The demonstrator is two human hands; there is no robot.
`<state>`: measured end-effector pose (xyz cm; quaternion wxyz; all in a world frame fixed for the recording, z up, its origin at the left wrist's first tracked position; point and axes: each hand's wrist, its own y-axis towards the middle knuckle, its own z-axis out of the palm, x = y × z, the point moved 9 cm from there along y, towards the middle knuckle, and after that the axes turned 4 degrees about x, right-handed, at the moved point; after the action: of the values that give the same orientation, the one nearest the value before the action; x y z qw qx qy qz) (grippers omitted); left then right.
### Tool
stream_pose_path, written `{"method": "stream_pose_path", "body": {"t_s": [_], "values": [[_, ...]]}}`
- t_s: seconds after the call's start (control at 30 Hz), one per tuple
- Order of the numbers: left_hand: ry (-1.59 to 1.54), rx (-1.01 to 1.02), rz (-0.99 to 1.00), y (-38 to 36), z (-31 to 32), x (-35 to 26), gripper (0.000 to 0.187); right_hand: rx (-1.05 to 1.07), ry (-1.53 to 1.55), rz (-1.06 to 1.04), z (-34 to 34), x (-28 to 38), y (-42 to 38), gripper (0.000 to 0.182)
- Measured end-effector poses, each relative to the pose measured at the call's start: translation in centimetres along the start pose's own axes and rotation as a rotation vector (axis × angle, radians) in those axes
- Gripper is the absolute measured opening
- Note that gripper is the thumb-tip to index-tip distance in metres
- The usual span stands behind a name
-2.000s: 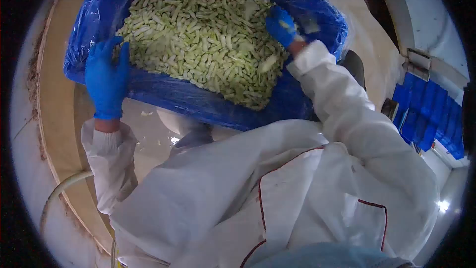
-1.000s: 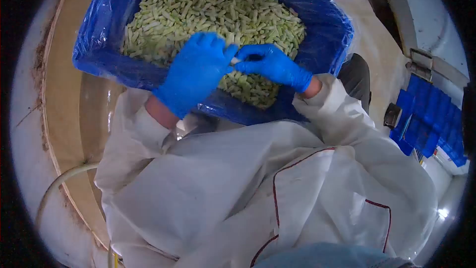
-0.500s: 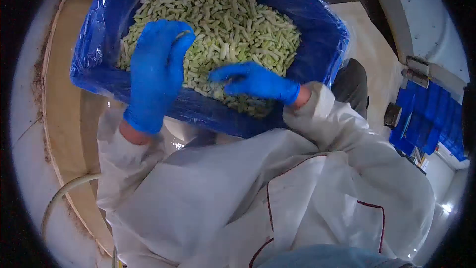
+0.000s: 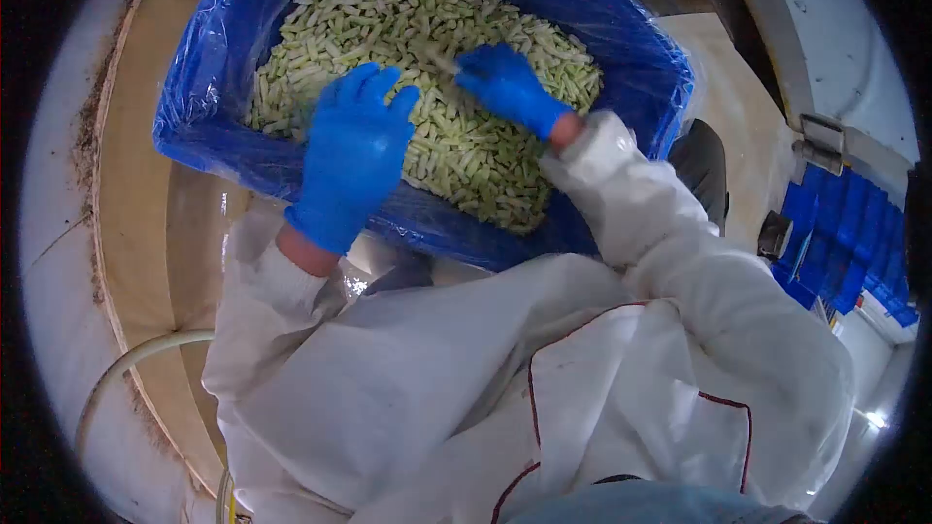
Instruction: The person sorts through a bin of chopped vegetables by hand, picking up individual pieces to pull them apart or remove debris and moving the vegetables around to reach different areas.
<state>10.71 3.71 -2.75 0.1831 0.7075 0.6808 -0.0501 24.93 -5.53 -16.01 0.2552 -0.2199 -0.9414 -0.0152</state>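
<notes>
Over the near edge of the blue-lined bin [image 4: 194, 97], seen from the head camera, both gloved hands work apart above a heap of cut green beans [image 4: 388, 19]. The left hand [image 4: 351, 157] lies flat with fingers spread on the beans by the bin's near wall, holding nothing. The right hand [image 4: 507, 85] reaches further in, fingertips pinched on one pale bean piece [image 4: 442, 60]. By the look of it, sorting is under way, with most of the heap untouched. A pale hose [image 4: 126, 369] curves at lower left; stacked blue crates [image 4: 845, 243] stand off right. Only the white coat sleeve [image 4: 631, 204] crosses the bin's near corner.
</notes>
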Motion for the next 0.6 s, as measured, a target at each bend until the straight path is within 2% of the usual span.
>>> {"method": "stream_pose_path", "body": {"t_s": [0.03, 0.07, 0.1, 0.2, 0.27, 0.3, 0.4, 0.47, 0.57, 0.6], "values": [[0.011, -0.022, 0.040, 0.8, -0.5, -1.0, 0.026, 0.112, 0.042, -0.087, -1.0, 3.5, -1.1, 0.027], [0.023, -0.044, 0.080, 1.2, -0.8, -1.8, 0.025, 0.099, 0.170, -0.131, -2.3, 6.2, -2.2, 0.025], [-0.031, 0.032, 0.054, 1.1, 0.3, -1.6, 0.024, 0.086, 0.298, -0.173, -3.3, 8.5, -3.1, 0.024], [-0.127, 0.213, 0.010, 0.6, 3.1, -1.8, 0.020, 0.114, 0.297, -0.171, -4.2, 11.2, -4.7, 0.025], [-0.096, 0.274, 0.020, 0.2, 2.6, -2.3, 0.019, 0.158, 0.678, -0.010, -5.0, 11.3, -4.7, 0.027], [-0.149, 0.218, 0.017, 0.4, 1.6, -2.5, 0.019, 0.178, 0.869, 0.070, -4.9, 11.1, -4.8, 0.028], [-0.329, 0.007, 0.011, 0.6, -1.6, -2.6, 0.019, 0.391, 1.991, 0.224, -2.2, 12.3, -6.3, 0.028], [-0.468, -0.195, 0.025, 0.3, -3.9, -2.0, 0.020, 0.377, 1.724, 0.207, -2.0, 11.9, -6.3, 0.027], [-0.923, -0.179, -0.477, 0.7, -3.2, 2.3, 0.028, 0.373, 1.316, 0.181, -1.8, 11.3, -6.0, 0.027], [-0.675, -0.191, -0.358, 1.6, -4.2, 2.4, 0.031, 0.376, 1.178, 0.172, -1.6, 11.0, -6.0, 0.028]]}}
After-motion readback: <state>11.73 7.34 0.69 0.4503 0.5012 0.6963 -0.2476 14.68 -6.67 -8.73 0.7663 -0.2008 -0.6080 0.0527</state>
